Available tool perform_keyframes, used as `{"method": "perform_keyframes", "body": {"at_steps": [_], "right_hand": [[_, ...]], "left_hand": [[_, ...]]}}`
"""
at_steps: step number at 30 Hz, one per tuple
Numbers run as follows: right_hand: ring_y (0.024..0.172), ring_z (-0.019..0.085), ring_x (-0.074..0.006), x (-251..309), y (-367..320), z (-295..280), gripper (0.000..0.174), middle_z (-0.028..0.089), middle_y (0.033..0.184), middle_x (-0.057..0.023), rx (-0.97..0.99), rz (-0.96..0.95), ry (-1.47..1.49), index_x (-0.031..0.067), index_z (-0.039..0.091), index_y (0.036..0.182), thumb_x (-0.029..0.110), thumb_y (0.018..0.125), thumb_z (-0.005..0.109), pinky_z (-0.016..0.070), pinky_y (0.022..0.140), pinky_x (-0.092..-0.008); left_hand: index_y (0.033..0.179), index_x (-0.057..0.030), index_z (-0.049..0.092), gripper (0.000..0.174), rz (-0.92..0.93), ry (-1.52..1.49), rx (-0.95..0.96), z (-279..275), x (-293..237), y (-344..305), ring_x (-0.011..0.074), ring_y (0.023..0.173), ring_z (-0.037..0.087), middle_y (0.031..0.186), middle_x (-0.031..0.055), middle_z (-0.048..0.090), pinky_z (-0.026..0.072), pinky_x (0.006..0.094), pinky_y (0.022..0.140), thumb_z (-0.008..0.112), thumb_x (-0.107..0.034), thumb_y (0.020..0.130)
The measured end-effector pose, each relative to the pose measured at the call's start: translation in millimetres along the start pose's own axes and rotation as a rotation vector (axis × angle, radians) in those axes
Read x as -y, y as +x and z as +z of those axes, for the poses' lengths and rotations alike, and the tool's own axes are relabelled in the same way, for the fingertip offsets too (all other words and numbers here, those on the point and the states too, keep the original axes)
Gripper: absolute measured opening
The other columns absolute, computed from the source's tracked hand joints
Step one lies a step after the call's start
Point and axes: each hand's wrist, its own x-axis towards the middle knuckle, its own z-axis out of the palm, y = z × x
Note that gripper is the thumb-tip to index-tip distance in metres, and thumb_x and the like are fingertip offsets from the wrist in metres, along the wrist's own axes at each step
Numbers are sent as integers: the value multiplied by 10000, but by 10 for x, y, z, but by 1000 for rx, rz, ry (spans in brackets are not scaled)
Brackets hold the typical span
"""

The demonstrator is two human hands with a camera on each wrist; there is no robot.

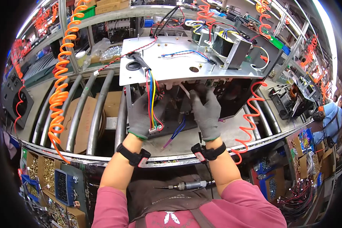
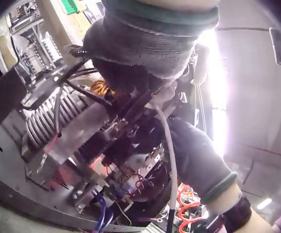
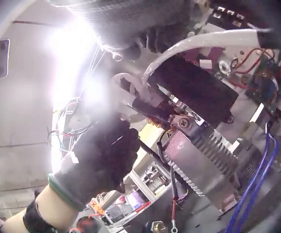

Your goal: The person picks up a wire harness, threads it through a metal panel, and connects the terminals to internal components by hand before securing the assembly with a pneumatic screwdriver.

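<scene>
Both grey-gloved hands reach under the metal top panel (image 1: 148, 72) of a black chassis. A thick white cable (image 2: 168, 145) with a black-sleeved end runs between them and bends into a loop (image 3: 123, 83) near a screw terminal (image 3: 183, 123). My left hand (image 1: 144, 114) curls its fingers at the cable's loop, and glare and the panel hide part of the fingertips. On the other side, my right hand (image 1: 207, 112) holds the white cable with bent fingers. Finned heat sinks (image 3: 194, 160) and a copper coil (image 2: 101, 88) lie close to the fingers.
Multicoloured wires with a white plug (image 1: 155, 130) hang beside the left wrist. Blue wires (image 1: 178, 129) dangle at the chassis front. A transformer (image 1: 231, 47) stands on the panel. Orange coiled hoses (image 1: 250, 117) hang on both sides; rollers (image 1: 98, 114) lie left. A screwdriver (image 1: 186, 185) rests near the apron.
</scene>
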Motion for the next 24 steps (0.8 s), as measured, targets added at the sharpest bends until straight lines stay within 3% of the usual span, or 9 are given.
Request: {"method": "perform_keyframes", "body": {"at_steps": [2, 4, 6, 8, 10, 11, 16, 18, 24], "right_hand": [[799, 654, -299, -30, -15, -32, 300, 669, 906, -140, 68, -126, -202, 74, 633, 1026, 271, 803, 668, 505, 720, -364], [806, 647, -330, -24, -24, -51, 329, 664, 904, -167, 91, -101, -202, 71, 623, 1053, 287, 807, 654, 501, 716, -392], [803, 643, -332, -28, -28, -19, 349, 655, 878, -180, 211, -32, -171, 69, 611, 1072, 291, 806, 651, 500, 700, -398], [794, 640, -338, 21, -5, -6, 363, 649, 857, -187, 278, 52, -202, 63, 599, 1084, 292, 806, 647, 503, 680, -403], [778, 639, -340, 1, -7, 45, 341, 647, 849, -184, 279, -203, -212, 54, 609, 1057, 274, 800, 652, 504, 653, -400], [778, 639, -340, 15, 0, 51, 341, 647, 849, -184, 278, -196, -203, 54, 609, 1057, 274, 800, 652, 504, 653, -400], [756, 636, -331, 27, 13, 103, 296, 640, 852, -167, 325, -226, -194, 47, 628, 1029, 191, 774, 672, 500, 646, -381], [753, 634, -339, 32, 2, 130, 286, 635, 851, -178, 308, -247, -184, 42, 628, 1008, 202, 775, 674, 497, 636, -385], [806, 637, -324, 129, 121, -168, 333, 648, 887, -156, 439, -196, -261, 67, 618, 1053, 293, 809, 623, 504, 703, -371]], "left_hand": [[1062, -22, 624, 294, 60, 475, 37, 2, 110, 63, 122, 878, 612, 951, 45, 669, 476, 264, 775, 696, -126, 797], [1062, -7, 616, 299, 132, 439, 19, 10, 263, 104, 129, 861, 617, 941, 69, 670, 479, 276, 746, 691, -152, 811], [1078, 1, 603, 268, 0, -110, -2, 37, 338, 115, 145, 853, 622, 969, 98, 664, 488, 293, 751, 650, -114, 841], [1104, 2, 590, 249, 79, 260, 58, 28, 313, 133, 148, 861, 620, 995, 88, 652, 499, 286, 771, 597, -46, 860], [1143, -3, 584, 318, -277, -67, 29, 186, -49, 63, 128, 791, 594, 1049, 75, 648, 480, 261, 676, 642, -122, 853], [1161, -1, 579, 312, 103, 418, 132, 167, 37, 51, 111, 772, 589, 1053, 64, 649, 463, 223, 651, 603, -151, 889], [1148, -12, 588, 244, -200, 5, -84, 340, 329, 34, 174, 971, 598, 1081, 103, 629, 477, 294, 846, 521, -83, 924], [1169, -6, 581, 298, -10, -15, -81, 320, 532, 53, 98, 787, 586, 984, 36, 648, 472, 236, 653, 541, -176, 928], [1112, -36, 630, 279, -4, 527, 67, -138, 179, 5, 123, 700, 595, 870, 68, 667, 468, 252, 638, 619, -164, 864]]}}
